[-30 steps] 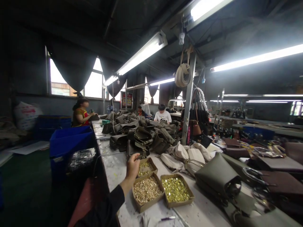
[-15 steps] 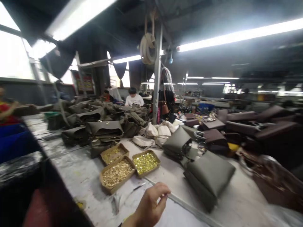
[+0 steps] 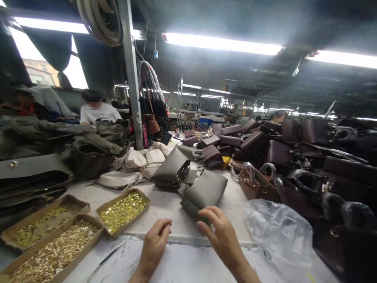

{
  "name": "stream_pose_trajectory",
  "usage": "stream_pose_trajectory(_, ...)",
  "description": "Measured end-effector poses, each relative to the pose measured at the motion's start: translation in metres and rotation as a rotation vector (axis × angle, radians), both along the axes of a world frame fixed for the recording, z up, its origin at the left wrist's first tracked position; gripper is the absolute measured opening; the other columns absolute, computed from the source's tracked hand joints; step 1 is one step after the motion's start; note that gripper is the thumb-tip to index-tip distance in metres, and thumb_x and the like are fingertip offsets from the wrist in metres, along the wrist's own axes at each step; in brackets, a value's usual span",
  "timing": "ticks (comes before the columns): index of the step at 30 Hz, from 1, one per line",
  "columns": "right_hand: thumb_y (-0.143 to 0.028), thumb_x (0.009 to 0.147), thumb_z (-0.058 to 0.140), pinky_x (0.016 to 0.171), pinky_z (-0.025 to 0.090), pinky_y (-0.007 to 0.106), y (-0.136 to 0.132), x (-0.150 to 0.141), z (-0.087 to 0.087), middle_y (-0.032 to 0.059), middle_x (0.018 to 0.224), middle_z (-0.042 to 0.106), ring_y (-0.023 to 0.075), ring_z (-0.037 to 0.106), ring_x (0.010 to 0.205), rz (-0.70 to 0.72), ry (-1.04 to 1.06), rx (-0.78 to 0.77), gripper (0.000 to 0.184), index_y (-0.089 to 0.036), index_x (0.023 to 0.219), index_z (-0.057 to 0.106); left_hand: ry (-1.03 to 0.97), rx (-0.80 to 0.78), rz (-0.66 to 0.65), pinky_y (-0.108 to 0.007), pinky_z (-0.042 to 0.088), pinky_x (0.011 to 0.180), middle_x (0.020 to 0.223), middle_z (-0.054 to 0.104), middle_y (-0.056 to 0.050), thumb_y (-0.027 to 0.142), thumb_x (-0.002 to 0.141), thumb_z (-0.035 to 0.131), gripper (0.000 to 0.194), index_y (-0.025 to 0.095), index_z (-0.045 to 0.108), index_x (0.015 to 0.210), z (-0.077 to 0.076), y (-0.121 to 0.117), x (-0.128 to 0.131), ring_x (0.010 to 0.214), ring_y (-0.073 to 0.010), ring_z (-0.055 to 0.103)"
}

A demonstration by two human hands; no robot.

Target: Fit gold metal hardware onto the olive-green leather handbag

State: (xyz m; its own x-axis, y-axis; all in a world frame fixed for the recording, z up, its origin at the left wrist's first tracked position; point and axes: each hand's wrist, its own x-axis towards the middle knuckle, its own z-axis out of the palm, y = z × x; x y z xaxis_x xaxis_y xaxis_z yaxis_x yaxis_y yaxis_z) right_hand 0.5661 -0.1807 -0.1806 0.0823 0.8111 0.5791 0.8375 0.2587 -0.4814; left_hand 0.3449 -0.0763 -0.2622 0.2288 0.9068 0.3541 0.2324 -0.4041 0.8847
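Olive handbag (image 3: 205,188) lay just past R hand (image 3: 220,232), fingers parted — prob. stiff, best gripped by edges — L hand (image 3: 153,241) pinched, contents unclear.

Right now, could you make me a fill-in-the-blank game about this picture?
1. The number of open boxes holding shiny pieces is ____.
2. The hand nearest the clear plastic bag is the ____ one.
3. The person nearest the tall post is wearing the colour ____.

Missing words: three; right; white.
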Motion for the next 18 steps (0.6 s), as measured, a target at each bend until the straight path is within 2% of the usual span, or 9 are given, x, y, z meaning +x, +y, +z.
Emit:
stream_pose_trajectory(2,-0.035,0.098,0.066,0.096,0.049,0.033,0.043,-0.006,0.023,0.0043,0.117,0.069,0.0228,0.062,0.109,-0.037,-0.218,-0.065,0.018,-0.028,0.114,0.068,-0.018,0.016,0.032,-0.03,0.057,0.068,0.079,0.073,-0.004,0.038,0.087,0.058,0.022,0.022,0.072,0.088,0.001,0.003,-0.003,0.071,-0.0218,0.07)
stream_pose_trajectory(4,-0.038,0.093,0.074,0.1,0.045,0.034,0.088,-0.012,0.033,0.0056,0.121,0.069,0.0246,0.059,0.116,-0.045,-0.38,-0.121,0.028,-0.025,0.116,0.068,-0.007,0.038,0.024,-0.029,0.057,0.067,0.079,0.073,-0.004,0.038,0.087,0.057,0.021,0.023,0.072,0.087,0.002,0.002,-0.004,0.071,-0.0215,0.071)
stream_pose_trajectory(7,-0.039,0.08,0.086,0.101,0.043,0.039,0.137,-0.018,0.027,0.0107,0.111,0.072,0.0299,0.06,0.113,-0.053,-0.442,-0.14,0.035,-0.019,0.104,0.072,0.024,0.065,0.009,-0.029,0.057,0.068,0.08,0.073,-0.004,0.036,0.089,0.057,0.02,0.023,0.073,0.087,0.002,-0.001,-0.007,0.072,-0.0213,0.071)
stream_pose_trajectory(9,-0.036,0.077,0.089,0.094,0.045,0.039,0.15,-0.019,0.017,0.011,0.095,0.072,0.0301,0.063,0.101,-0.074,-0.464,-0.145,0.029,-0.017,0.089,0.072,0.022,0.082,0.033,-0.029,0.058,0.069,0.081,0.073,-0.004,0.034,0.089,0.057,0.02,0.024,0.073,0.088,0.002,-0.002,-0.009,0.072,-0.0213,0.071)
stream_pose_trajectory(11,-0.033,0.079,0.088,0.086,0.045,0.037,0.147,-0.016,0.009,0.009,0.088,0.07,0.0279,0.063,0.091,-0.093,-0.475,-0.128,0.024,-0.017,0.08,0.069,0.004,0.086,0.061,-0.03,0.058,0.07,0.081,0.073,-0.004,0.034,0.088,0.057,0.019,0.024,0.074,0.088,0.002,-0.003,-0.01,0.071,-0.0215,0.071)
stream_pose_trajectory(13,-0.031,0.085,0.083,0.085,0.044,0.036,0.131,-0.009,0.006,0.0074,0.09,0.069,0.0259,0.062,0.091,-0.109,-0.478,-0.088,0.02,-0.018,0.082,0.067,-0.028,0.057,0.082,-0.031,0.059,0.071,0.082,0.074,-0.004,0.035,0.086,0.059,0.019,0.023,0.074,0.087,0.002,-0.001,-0.011,0.072,-0.0223,0.072)
stream_pose_trajectory(16,-0.033,0.094,0.073,0.088,0.044,0.036,0.092,0.006,0.011,0.0047,0.088,0.064,0.0234,0.06,0.089,-0.134,-0.463,0.0,0.019,-0.019,0.083,0.064,-0.106,-0.072,0.105,-0.033,0.06,0.07,0.082,0.076,-0.006,0.041,0.083,0.06,0.025,0.022,0.074,0.088,0.003,0.004,-0.011,0.073,-0.024,0.073)
stream_pose_trajectory(18,-0.035,0.097,0.069,0.084,0.044,0.036,0.062,0.014,0.018,0.0024,0.08,0.06,0.0218,0.058,0.082,-0.108,-0.402,0.142,0.024,-0.02,0.079,0.061,-0.155,-0.174,0.106,-0.035,0.061,0.071,0.083,0.077,-0.007,0.046,0.081,0.062,0.03,0.02,0.074,0.089,0.003,0.008,-0.009,0.073,-0.0251,0.073)
